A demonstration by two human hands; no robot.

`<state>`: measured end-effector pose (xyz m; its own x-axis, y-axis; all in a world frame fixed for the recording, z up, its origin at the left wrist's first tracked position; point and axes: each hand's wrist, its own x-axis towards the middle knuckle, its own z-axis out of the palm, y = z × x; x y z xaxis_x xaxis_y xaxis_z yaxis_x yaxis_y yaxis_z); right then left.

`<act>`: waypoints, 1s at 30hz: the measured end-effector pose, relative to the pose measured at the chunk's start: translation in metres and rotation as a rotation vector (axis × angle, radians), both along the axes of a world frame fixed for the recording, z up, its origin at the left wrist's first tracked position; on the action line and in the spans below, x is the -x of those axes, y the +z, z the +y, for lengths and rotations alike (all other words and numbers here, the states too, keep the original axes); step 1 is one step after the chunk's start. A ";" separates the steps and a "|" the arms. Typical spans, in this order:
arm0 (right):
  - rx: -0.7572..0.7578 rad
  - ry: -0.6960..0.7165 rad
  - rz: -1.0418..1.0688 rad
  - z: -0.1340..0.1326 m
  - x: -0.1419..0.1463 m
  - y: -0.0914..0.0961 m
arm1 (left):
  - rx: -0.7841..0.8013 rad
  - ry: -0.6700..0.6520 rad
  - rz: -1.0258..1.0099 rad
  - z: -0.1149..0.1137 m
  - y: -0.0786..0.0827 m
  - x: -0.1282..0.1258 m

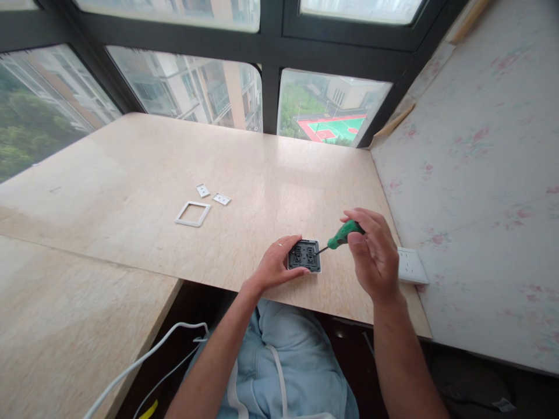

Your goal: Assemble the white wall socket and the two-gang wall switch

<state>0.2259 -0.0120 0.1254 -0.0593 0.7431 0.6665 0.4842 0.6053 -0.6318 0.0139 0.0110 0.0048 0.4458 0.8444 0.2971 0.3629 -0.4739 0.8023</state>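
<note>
Two hands work at the near table edge: the left hand (pixel 275 265) steadies a dark switch module (pixel 304 256), the right hand (pixel 373 253) grips a green screwdriver (pixel 343 235) touching it. Farther left lie a white frame (pixel 193 213) and two small plates (pixel 212 194); a wall socket (pixel 411 266) sits right.

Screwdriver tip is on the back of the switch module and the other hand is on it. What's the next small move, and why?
Probably turn the green screwdriver in place while pressing down. The right hand grips its handle, its tip meets the dark switch module, and the left hand braces the module flat on the stone counter. Which way the screw needs turning cannot be told.
</note>
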 end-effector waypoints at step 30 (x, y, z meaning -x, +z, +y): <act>0.111 0.125 0.166 -0.006 0.002 0.000 | 0.000 -0.003 -0.001 0.000 0.001 0.000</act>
<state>0.2244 -0.0184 0.1255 -0.0520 0.8061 0.5894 0.2935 0.5765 -0.7626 0.0142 0.0110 0.0054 0.4476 0.8434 0.2973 0.3605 -0.4744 0.8031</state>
